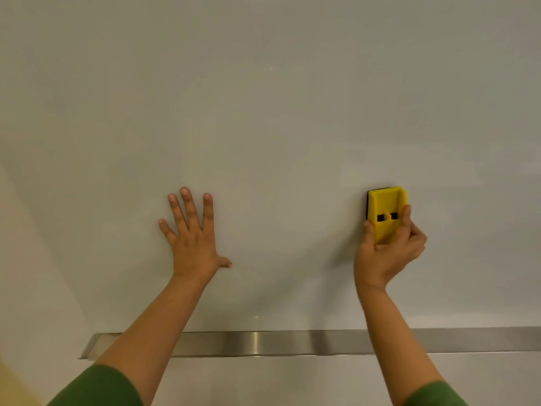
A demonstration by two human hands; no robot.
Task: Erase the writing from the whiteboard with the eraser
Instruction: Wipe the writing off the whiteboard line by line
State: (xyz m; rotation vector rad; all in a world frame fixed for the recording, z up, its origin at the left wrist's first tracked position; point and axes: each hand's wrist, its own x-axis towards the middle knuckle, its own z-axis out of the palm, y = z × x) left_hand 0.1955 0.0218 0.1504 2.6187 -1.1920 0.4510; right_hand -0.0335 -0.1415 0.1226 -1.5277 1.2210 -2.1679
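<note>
The whiteboard (269, 112) fills almost the whole view, and I can make out no writing on its pale surface. My right hand (389, 253) grips a yellow eraser (385, 212) with a black pad, pressed flat against the board at the lower right. Thumb and fingers clasp the eraser's lower half. My left hand (193, 235) lies flat on the board at centre left, fingers spread, holding nothing.
A metal tray ledge (263, 342) runs along the board's bottom edge, from lower left to the right border. Below it is a pale wall. Green sleeves cover both upper forearms at the bottom of the view.
</note>
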